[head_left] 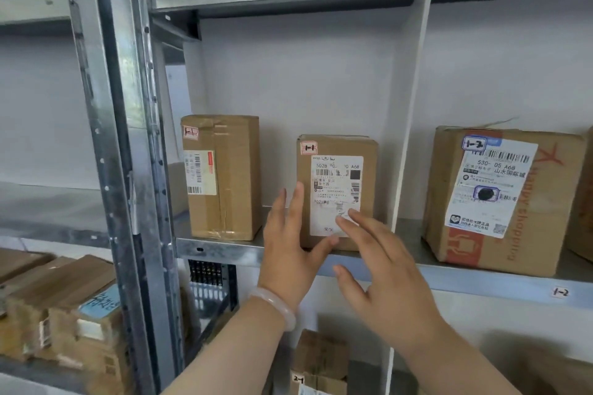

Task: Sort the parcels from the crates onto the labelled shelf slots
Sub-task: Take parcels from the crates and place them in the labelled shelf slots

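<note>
As I face the shelf (221,249),
Left hand (288,250): released, thumb at parcel (369,176)'s lower edge.
Right hand (388,272): spread loose, fingertips (342,222) over its label (333,184).

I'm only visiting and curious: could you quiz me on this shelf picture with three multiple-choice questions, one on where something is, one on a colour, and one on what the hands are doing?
1. Where does the touched parcel stand?
A) left of the white divider
B) right of it
C) on the floor

2. What colour edges its handwritten tag?
A) green
B) red
C) yellow

3. How are the left hand and right hand?
A) clenched fists
B) open, fingers straight on the parcel
C) holding a pen

Answers: 1 A, the divider rises just to its right. 2 B, the tag's border is red. 3 B, both hands lay straight fingers against its front.
</note>
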### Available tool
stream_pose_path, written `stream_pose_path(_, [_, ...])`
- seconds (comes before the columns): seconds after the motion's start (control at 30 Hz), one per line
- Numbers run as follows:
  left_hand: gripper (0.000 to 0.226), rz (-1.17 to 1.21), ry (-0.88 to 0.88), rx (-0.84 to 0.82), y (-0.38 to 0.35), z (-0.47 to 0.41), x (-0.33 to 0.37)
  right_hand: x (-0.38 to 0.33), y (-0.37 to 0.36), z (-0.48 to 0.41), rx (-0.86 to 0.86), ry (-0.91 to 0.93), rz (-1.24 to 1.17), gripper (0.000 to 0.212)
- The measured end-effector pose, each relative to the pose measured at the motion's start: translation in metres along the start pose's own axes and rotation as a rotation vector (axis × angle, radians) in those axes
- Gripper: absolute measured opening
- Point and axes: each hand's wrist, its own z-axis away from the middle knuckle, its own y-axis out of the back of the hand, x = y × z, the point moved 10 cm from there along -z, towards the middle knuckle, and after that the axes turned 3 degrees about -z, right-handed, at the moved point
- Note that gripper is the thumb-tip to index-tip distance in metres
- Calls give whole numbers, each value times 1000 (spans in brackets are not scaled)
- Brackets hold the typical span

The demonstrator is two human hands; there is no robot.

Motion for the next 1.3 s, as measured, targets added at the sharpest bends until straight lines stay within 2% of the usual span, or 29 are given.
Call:
stream_pose_path(0.2, [69, -138, -77, 170, 88, 7, -34, -49, -46, -23, -28, 94, -98, 54])
stream_pose_path(0.3, [65, -209, -40, 260, 126, 0, -63, -70, -77, -47, -11, 91, -86, 57])
stream_pose_path(0.43, [76, -230, 33, 182, 137, -16, -96, -74, -114, -78, 27, -17, -63, 73])
stream_pose_path(0.57, [83, -202, 32, 104, 129, -30, -112, -65, -149, -89, -12, -109, -80, 85])
stream_pose_path(0.77, [90, -131, 75, 24, 110, -46, -132, -51, -173, -96, -40, -150, -74, 75])
stream_pose_path(1.17, [91, -106, 121, -5, 97, -56, -148, -45, -181, -99, -121, -195, -71, 73])
stream_pose_path(1.3, [89, -109, 108, 50, 106, -49, -139, -73, -135, -88, 28, -35, 24, 62])
